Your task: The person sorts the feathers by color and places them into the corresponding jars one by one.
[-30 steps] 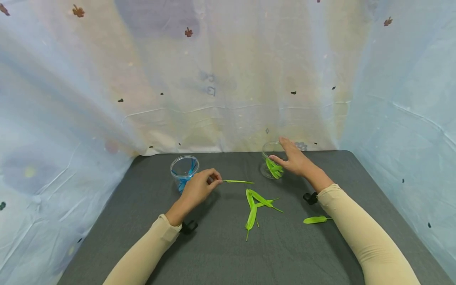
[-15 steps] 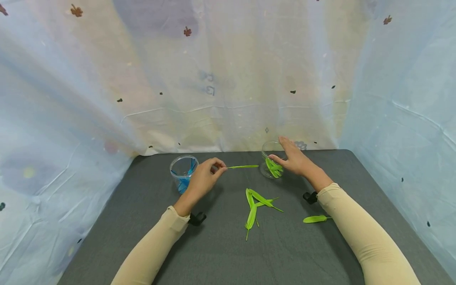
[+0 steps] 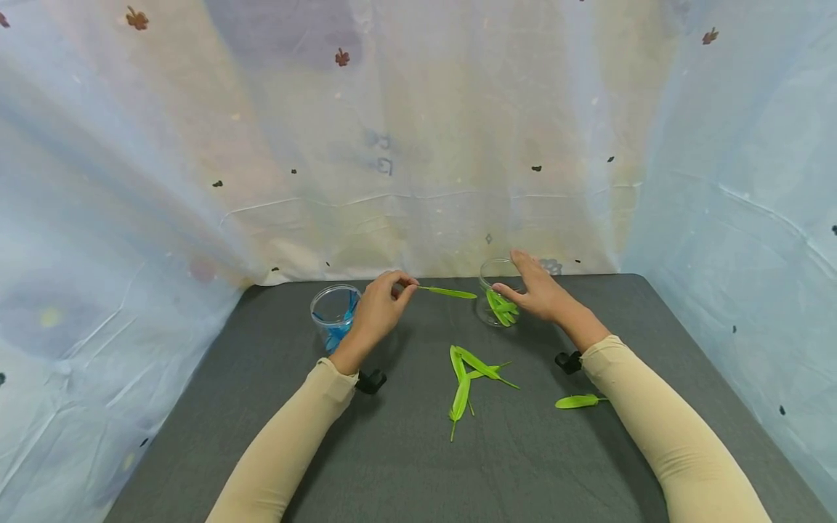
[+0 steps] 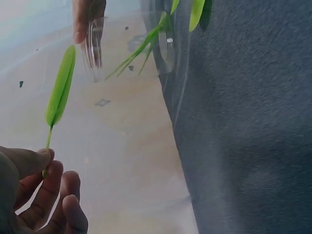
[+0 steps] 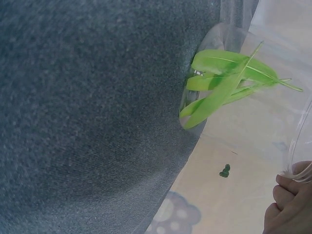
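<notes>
My left hand [image 3: 382,301] pinches a green feather [image 3: 451,293] by its quill, between thumb and fingertips. In the left wrist view the feather [image 4: 61,87] points away from the fingers, its vane close to the other hand and the jar's rim. My right hand [image 3: 543,290] holds a clear jar [image 3: 489,280] near its rim, thumb in front and fingers on the far side. Several green feathers [image 5: 219,80] stand inside this jar, seen through its wall in the right wrist view. The held feather is in the air, left of the jar.
Beside my left hand stands a clear jar [image 3: 332,301] with blue feathers [image 3: 336,336]. A cluster of green feathers [image 3: 463,392] lies mid-table. One more green feather [image 3: 577,402] lies by my right forearm. Patterned cloth [image 3: 431,145] hangs behind the dark grey table [image 3: 405,465].
My left hand has moved up and away from me with the pinched feather, its tip now nearer the right jar's rim. The right hand stays on its jar.
</notes>
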A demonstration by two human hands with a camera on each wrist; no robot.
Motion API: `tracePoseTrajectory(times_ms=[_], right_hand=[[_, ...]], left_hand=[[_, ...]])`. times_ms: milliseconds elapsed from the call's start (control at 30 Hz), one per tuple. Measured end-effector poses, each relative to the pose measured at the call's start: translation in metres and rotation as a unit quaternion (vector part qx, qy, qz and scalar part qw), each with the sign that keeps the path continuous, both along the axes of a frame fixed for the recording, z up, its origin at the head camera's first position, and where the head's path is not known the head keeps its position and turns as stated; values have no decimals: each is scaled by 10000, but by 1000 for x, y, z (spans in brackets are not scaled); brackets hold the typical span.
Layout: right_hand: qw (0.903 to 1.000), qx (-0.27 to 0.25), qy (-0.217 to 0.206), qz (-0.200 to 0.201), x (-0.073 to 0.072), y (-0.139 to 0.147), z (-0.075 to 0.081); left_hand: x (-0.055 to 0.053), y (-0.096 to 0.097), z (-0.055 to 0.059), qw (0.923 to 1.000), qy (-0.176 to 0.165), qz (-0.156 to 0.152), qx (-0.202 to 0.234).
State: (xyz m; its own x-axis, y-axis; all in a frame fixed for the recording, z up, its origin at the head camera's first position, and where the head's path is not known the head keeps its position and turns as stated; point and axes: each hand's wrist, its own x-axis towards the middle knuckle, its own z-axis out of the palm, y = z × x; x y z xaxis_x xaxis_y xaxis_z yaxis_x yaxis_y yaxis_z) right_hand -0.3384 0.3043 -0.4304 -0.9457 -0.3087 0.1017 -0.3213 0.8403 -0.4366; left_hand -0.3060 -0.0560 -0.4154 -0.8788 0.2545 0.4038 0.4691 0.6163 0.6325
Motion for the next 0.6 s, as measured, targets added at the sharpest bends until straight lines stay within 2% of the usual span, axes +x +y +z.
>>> tracePoseTrajectory(times_ms=[233, 433, 600], right_hand=[[10000, 14, 47, 4, 0, 0, 0], [10000, -6, 24, -6, 0, 0, 0], [10000, 12, -49, -46, 2, -1, 1]], left_hand=[[-11, 7, 10, 9999, 68, 84, 72], [-20, 17, 17, 9996, 197, 182, -91], [-25, 27, 18, 9988, 325, 275, -242]])
